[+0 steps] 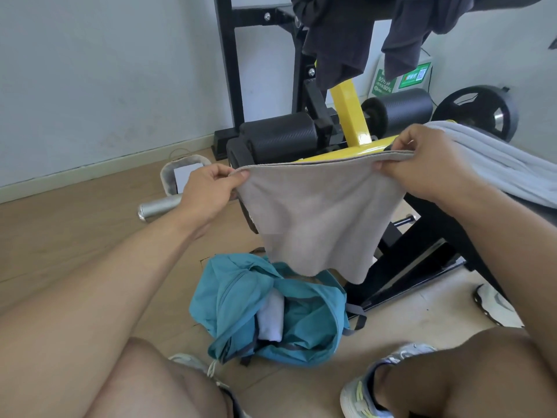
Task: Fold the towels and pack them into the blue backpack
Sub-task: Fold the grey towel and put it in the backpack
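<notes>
A beige-grey towel [319,218] hangs in the air in front of me, stretched between both hands. My left hand [208,188] pinches its upper left corner. My right hand [428,164] pinches its upper right edge. Below the towel, the blue backpack [304,321] lies open on the wooden floor between my feet, with a white folded cloth [271,318] inside it. A light grey towel [494,164] lies draped over the bench at the right, behind my right hand.
A black and yellow gym machine [346,116] with foam rollers stands right behind the towel. Dark clothes [346,40] hang from its top. A silver bottle [156,206] and a small basket [184,173] sit on the floor at the left. A weight plate [479,113] leans at the right.
</notes>
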Available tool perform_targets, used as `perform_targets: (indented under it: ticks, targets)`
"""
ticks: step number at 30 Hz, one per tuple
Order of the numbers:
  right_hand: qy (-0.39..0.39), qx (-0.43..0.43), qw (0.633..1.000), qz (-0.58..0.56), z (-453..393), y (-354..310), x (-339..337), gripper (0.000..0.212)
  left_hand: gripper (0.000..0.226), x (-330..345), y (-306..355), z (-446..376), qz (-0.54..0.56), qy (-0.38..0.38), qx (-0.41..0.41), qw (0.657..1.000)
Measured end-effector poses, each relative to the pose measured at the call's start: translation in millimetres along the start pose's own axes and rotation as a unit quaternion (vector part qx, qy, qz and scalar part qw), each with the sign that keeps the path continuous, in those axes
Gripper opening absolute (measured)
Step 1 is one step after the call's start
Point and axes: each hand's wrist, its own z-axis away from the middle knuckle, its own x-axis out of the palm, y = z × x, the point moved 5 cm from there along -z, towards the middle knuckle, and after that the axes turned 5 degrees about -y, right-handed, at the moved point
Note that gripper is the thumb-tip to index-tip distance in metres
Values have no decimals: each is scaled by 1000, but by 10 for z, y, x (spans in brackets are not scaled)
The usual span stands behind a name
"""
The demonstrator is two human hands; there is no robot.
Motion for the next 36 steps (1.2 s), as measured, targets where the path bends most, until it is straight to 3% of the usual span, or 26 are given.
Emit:
perform_targets:
  ticks: [6,10,16,19,22,24,28,36]
  targets:
    - [-114,65,988,-82,185,-141,213,10,21,172,106,150,-12,-23,6,1000]
    - [-209,12,965,-161,499,-559,357,31,19,337,313,267,-20,-37,51,998]
    - [-296,-6,946,-134,746,-829,534,33,14,504,485,467,-43,-102,96,989]
    - [-271,21,953,-132,645,-722,489,36,19,442,450,411,-33,-61,92,993]
    - [-204,82,960,-174,421,-465,346,35,24,171,251,209,-13,40,3,999]
    - [-191,115,956,-191,325,-304,284,31,23,29,106,116,14,54,-56,997]
    - [-231,143,947,-173,295,-164,333,30,21,20,1,73,9,26,-100,995]
    - [-340,80,895,-277,473,-499,446,49,28,177,240,246,50,29,-35,998]
